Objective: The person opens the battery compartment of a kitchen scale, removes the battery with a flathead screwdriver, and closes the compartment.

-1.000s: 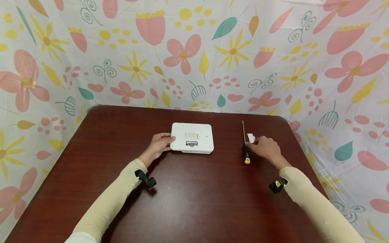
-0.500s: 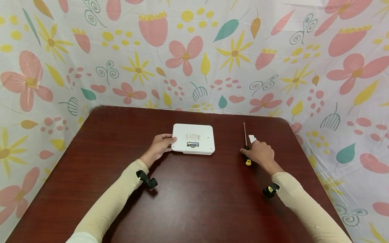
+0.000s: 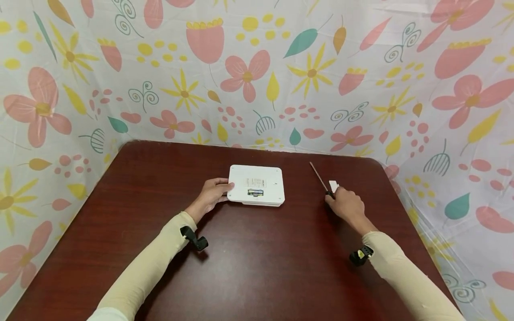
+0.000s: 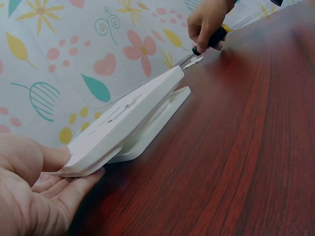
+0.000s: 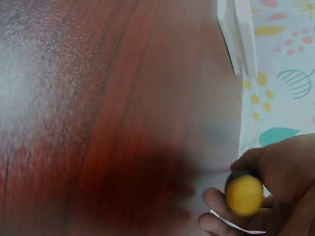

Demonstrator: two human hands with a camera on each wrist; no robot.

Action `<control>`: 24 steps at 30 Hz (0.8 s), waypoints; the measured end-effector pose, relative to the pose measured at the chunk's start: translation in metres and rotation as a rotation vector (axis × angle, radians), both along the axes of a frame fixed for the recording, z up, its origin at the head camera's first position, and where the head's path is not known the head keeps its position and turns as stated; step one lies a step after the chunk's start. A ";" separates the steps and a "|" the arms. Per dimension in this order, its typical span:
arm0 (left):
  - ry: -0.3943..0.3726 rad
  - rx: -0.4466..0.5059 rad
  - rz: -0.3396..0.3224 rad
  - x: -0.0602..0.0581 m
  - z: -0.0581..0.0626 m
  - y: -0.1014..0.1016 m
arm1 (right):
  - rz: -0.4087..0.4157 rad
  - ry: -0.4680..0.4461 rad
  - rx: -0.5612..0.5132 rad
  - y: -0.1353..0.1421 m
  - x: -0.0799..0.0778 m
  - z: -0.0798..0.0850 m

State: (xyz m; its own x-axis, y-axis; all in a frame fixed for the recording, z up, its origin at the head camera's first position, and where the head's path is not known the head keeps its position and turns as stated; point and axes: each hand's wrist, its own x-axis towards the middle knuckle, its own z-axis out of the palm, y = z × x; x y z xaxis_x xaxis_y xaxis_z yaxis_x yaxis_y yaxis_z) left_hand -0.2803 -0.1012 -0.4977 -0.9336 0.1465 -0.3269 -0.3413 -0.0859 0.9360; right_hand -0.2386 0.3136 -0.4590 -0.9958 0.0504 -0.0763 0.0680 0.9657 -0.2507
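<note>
Across the near part of the bench (image 3: pixel 249 276) two forearms are being stretched, each being covered by a pale sleeve (image 3: pixel 148 267). Farther in, the handle of a screwdriver (image 3: pixel 320 179) is being gripped by the right hand (image 3: pixel 348 205), its fingers being curled round the black grip while the yellow butt is being turned toward the wrist camera. A small white piece (image 3: pixel 333 185) is being partly covered by that hand in the head view.

At much the same depth, a flat white device (image 3: pixel 242 183) is being clamped at its left edge by the left hand (image 3: pixel 210 195), thumb above and fingers beneath. It is being kept labelled side up, left of the screwdriver and well apart from it, with a battery slot (image 3: pixel 255 192) being exposed along its near side.

For a sound pick-up, a firm wrap of all the fingers is probably being called for — in the right wrist view some fingertips are being held away from the handle. Care is being asked for, too, so that the white piece is not being knocked or pinched — and the device is best being steadied meanwhile. Beyond, the shaft is being pointed toward the flowered curtain (image 3: pixel 249 89); whether its tip is being rested on the bench cannot be told.
</note>
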 end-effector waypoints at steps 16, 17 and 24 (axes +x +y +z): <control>0.015 -0.003 0.003 -0.002 -0.002 0.000 | 0.406 0.140 -0.023 0.002 0.012 0.078; 0.016 0.000 0.003 -0.002 -0.001 0.001 | 0.440 0.151 -0.011 0.000 0.012 0.084; 0.012 0.008 0.013 -0.002 -0.002 0.000 | 0.643 0.210 0.047 -0.017 0.004 0.115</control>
